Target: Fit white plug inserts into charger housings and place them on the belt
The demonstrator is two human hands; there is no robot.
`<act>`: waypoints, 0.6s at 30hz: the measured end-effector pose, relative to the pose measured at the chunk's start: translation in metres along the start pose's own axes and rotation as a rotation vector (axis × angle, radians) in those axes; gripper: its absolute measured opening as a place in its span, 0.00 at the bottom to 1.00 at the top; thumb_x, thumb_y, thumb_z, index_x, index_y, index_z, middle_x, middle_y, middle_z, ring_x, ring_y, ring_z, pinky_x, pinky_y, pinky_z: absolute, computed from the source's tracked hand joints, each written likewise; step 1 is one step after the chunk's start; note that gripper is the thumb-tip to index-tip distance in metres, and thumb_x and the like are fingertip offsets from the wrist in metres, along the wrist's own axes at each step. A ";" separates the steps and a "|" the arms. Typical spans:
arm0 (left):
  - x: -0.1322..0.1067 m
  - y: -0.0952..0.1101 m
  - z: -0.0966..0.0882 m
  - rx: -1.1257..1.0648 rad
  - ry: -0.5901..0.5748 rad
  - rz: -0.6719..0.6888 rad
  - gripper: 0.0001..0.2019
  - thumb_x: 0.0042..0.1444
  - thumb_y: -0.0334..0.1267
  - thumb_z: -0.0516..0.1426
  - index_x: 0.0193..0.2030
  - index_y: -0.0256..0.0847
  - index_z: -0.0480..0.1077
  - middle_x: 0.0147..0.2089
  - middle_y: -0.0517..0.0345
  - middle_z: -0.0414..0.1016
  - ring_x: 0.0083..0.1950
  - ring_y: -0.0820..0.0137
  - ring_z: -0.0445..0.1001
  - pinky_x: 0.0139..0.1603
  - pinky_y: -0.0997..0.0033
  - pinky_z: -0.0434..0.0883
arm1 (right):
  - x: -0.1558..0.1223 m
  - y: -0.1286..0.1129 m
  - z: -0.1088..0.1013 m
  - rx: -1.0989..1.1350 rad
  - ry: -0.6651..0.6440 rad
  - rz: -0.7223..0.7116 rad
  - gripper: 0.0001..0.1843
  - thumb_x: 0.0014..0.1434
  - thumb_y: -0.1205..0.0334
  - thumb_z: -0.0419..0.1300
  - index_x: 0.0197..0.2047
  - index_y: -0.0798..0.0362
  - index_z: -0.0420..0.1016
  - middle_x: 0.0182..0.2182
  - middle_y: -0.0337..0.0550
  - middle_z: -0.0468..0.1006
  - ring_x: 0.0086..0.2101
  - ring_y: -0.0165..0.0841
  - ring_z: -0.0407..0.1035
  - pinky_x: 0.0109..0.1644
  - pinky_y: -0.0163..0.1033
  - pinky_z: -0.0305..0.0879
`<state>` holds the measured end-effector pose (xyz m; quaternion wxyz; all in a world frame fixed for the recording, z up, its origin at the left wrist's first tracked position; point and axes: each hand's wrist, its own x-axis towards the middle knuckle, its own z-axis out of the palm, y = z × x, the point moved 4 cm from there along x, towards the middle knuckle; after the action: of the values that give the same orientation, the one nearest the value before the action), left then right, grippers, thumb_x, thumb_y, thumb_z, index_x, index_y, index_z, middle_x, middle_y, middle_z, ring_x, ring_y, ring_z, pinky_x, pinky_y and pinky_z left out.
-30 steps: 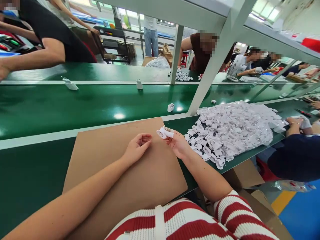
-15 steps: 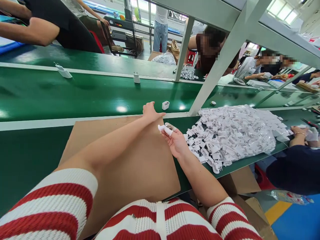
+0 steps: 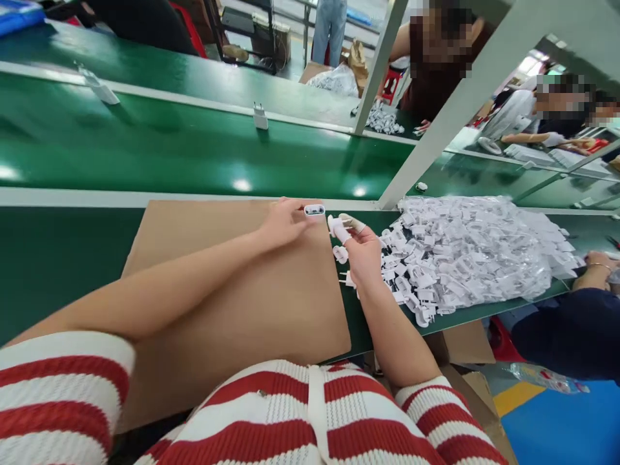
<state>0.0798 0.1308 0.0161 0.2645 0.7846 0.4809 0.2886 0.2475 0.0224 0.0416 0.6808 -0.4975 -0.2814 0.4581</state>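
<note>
Centre frame, over the brown cardboard sheet [image 3: 232,303] lying on the green table [image 3: 58,258]: the left hand [image 3: 283,223] pinches a white charger shell [image 3: 314,209] at its fingertips. Just to the right, the right hand [image 3: 364,255] is curled around small white plug pieces [image 3: 341,254]. A heap of white parts [image 3: 465,248] lies at right.

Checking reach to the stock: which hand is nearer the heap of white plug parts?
Right. The right hand borders the heap; the left hand is farther off, over the cardboard sheet.
</note>
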 end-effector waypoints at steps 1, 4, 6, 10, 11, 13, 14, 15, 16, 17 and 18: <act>-0.026 -0.001 -0.008 -0.015 -0.022 0.016 0.18 0.61 0.53 0.62 0.52 0.46 0.79 0.52 0.54 0.82 0.59 0.54 0.73 0.66 0.54 0.62 | -0.002 0.000 0.001 -0.050 -0.006 -0.032 0.22 0.43 0.57 0.78 0.42 0.51 0.85 0.37 0.39 0.85 0.37 0.32 0.78 0.50 0.40 0.78; -0.091 0.000 -0.024 -0.041 -0.081 0.052 0.19 0.62 0.55 0.61 0.51 0.46 0.79 0.48 0.54 0.82 0.57 0.55 0.73 0.66 0.52 0.60 | -0.015 0.003 0.005 -0.241 -0.127 -0.111 0.19 0.51 0.54 0.75 0.45 0.50 0.85 0.38 0.40 0.85 0.40 0.33 0.79 0.50 0.41 0.78; -0.116 0.001 -0.028 -0.066 -0.099 0.067 0.18 0.63 0.55 0.60 0.50 0.45 0.79 0.47 0.54 0.82 0.56 0.56 0.74 0.65 0.52 0.59 | -0.027 0.006 0.011 -0.417 -0.283 -0.209 0.16 0.58 0.55 0.72 0.49 0.48 0.84 0.42 0.41 0.85 0.43 0.34 0.80 0.53 0.43 0.78; -0.125 -0.004 -0.024 -0.159 -0.097 0.041 0.23 0.57 0.58 0.65 0.52 0.45 0.79 0.52 0.53 0.80 0.60 0.52 0.71 0.67 0.50 0.58 | -0.054 0.003 0.023 -0.844 -0.529 -0.645 0.14 0.68 0.61 0.62 0.55 0.45 0.82 0.49 0.46 0.84 0.49 0.37 0.79 0.57 0.45 0.76; -0.123 -0.006 -0.022 -0.177 -0.102 0.040 0.23 0.55 0.58 0.65 0.51 0.46 0.79 0.52 0.53 0.80 0.60 0.51 0.70 0.67 0.49 0.57 | -0.058 0.003 0.025 -0.928 -0.543 -0.746 0.14 0.69 0.62 0.61 0.55 0.45 0.82 0.49 0.47 0.84 0.50 0.38 0.78 0.57 0.45 0.76; -0.120 -0.007 -0.020 -0.205 -0.104 0.059 0.20 0.55 0.58 0.65 0.46 0.46 0.81 0.49 0.54 0.81 0.59 0.51 0.71 0.68 0.47 0.56 | -0.062 0.004 0.028 -1.045 -0.538 -0.864 0.16 0.71 0.63 0.58 0.57 0.45 0.81 0.51 0.50 0.83 0.51 0.39 0.78 0.57 0.46 0.76; -0.119 -0.008 -0.019 -0.215 -0.100 0.070 0.19 0.56 0.58 0.64 0.44 0.46 0.81 0.48 0.54 0.81 0.58 0.51 0.71 0.67 0.46 0.56 | -0.061 0.005 0.029 -1.082 -0.536 -0.883 0.16 0.71 0.63 0.57 0.58 0.46 0.80 0.51 0.51 0.83 0.51 0.40 0.78 0.56 0.46 0.76; -0.118 -0.008 -0.018 -0.223 -0.093 0.079 0.19 0.56 0.58 0.64 0.43 0.46 0.81 0.47 0.55 0.81 0.58 0.51 0.72 0.67 0.46 0.56 | -0.060 0.006 0.030 -1.102 -0.546 -0.887 0.16 0.72 0.62 0.57 0.59 0.46 0.80 0.51 0.51 0.82 0.50 0.40 0.78 0.56 0.46 0.76; -0.118 -0.009 -0.018 -0.228 -0.089 0.083 0.19 0.56 0.58 0.64 0.42 0.46 0.82 0.46 0.55 0.81 0.57 0.51 0.72 0.67 0.46 0.56 | -0.059 0.008 0.031 -1.110 -0.564 -0.883 0.17 0.72 0.61 0.56 0.59 0.46 0.79 0.50 0.51 0.82 0.50 0.39 0.78 0.56 0.46 0.76; -0.118 -0.009 -0.017 -0.231 -0.084 0.086 0.19 0.55 0.58 0.64 0.41 0.46 0.81 0.46 0.55 0.81 0.57 0.51 0.72 0.66 0.46 0.56 | -0.058 0.010 0.031 -1.116 -0.585 -0.875 0.16 0.72 0.61 0.56 0.59 0.46 0.79 0.50 0.51 0.82 0.50 0.39 0.78 0.55 0.46 0.76; -0.118 -0.010 -0.017 -0.232 -0.081 0.087 0.19 0.55 0.59 0.64 0.41 0.45 0.81 0.46 0.55 0.80 0.57 0.51 0.72 0.66 0.45 0.56 | -0.057 0.011 0.032 -1.125 -0.603 -0.867 0.16 0.73 0.61 0.55 0.59 0.47 0.79 0.49 0.51 0.82 0.49 0.39 0.78 0.55 0.45 0.76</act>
<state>0.0180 0.0299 -0.0027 0.3598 0.7799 0.3986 0.3217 0.1929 -0.0147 0.0464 0.3380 -0.4676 -0.8150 0.0542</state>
